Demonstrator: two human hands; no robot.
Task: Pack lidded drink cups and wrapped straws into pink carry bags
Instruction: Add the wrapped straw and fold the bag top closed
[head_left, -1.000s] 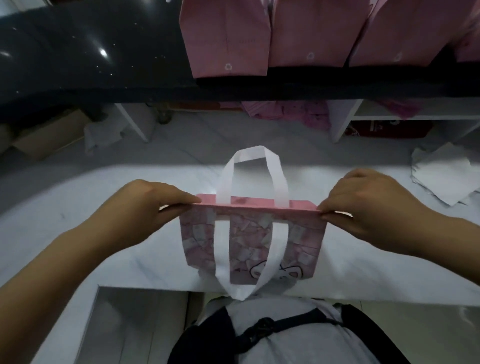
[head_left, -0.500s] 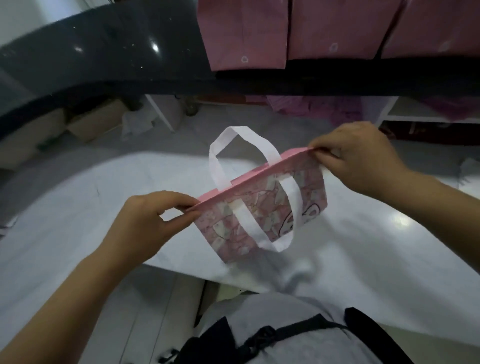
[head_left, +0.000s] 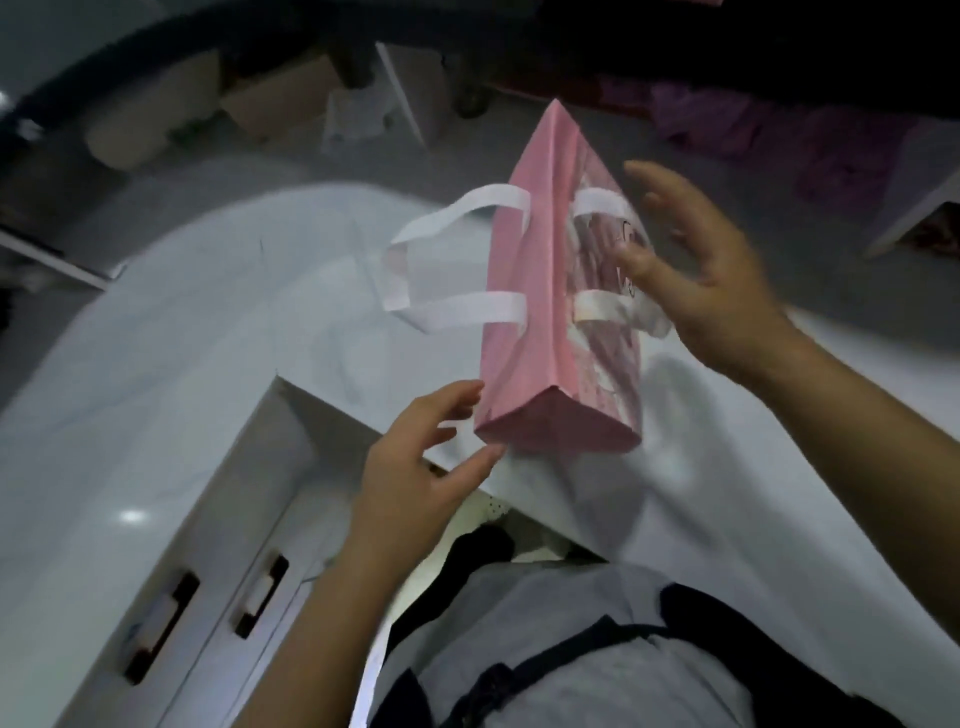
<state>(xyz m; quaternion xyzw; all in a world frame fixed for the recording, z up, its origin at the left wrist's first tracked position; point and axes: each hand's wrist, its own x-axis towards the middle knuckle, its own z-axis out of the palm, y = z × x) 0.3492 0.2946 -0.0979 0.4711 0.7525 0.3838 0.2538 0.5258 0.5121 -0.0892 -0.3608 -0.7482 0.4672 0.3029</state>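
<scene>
Two hands are open with spread fingers, and neither holds anything. The left hand (head_left: 415, 478) has its fingers (head_left: 457, 405) right at the near corner of the pink carry bag (head_left: 524, 291). The right hand (head_left: 717, 291) is beside the bag's patterned side. The bag is over the white counter (head_left: 208, 338). Nobody grips the bag, so it could flop over or slip off the counter's edge.

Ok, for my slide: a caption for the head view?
Open left hand and right hand flank a pink bag with white handles over a white counter.
</scene>
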